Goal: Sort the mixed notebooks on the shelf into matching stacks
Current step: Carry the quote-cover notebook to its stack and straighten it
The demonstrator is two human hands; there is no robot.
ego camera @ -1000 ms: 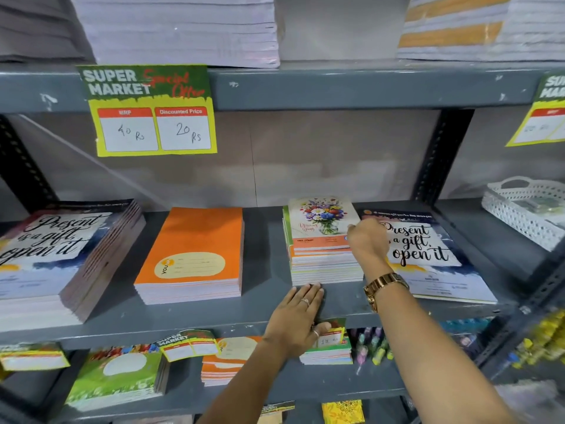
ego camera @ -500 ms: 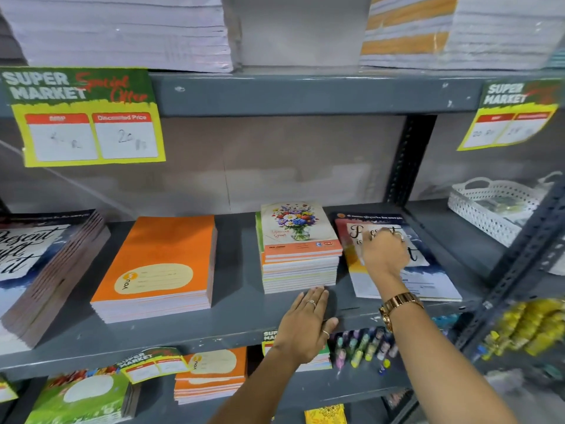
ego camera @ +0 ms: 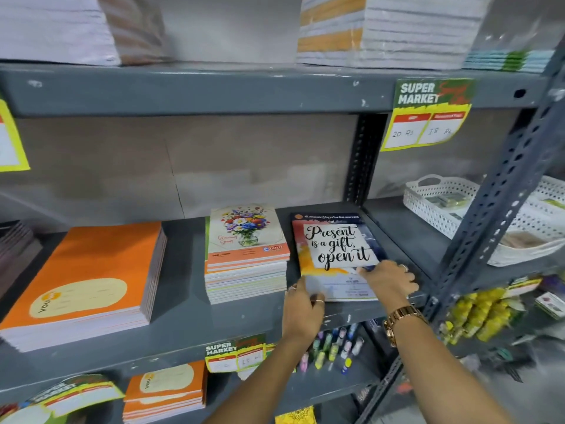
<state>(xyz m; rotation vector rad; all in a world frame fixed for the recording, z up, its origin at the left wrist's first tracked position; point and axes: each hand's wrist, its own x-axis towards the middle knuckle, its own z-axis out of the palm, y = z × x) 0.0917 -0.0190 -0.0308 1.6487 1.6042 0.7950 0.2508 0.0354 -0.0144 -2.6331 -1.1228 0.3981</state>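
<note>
On the grey middle shelf (ego camera: 189,319) a "Present is a gift, open it" notebook (ego camera: 333,243) lies at the right end. My left hand (ego camera: 302,304) holds its near left corner, and my right hand (ego camera: 388,280) grips its near right edge, thumb on the cover. To its left stands a stack of flower-cover notebooks (ego camera: 246,255), then a stack of orange notebooks (ego camera: 88,280). At the far left edge, part of a dark stack (ego camera: 15,246) shows.
A white perforated basket (ego camera: 440,203) sits on the shelf section to the right, behind a slotted upright post (ego camera: 495,203). Paper stacks (ego camera: 382,29) fill the top shelf. Below are more orange notebooks (ego camera: 165,390), small coloured bottles (ego camera: 333,347) and price tags (ego camera: 426,114).
My left hand left the shelf edge below the flower stack and moved right onto the "Present is a gift" notebook. My right hand slid down to its near edge. The view turned right.
</note>
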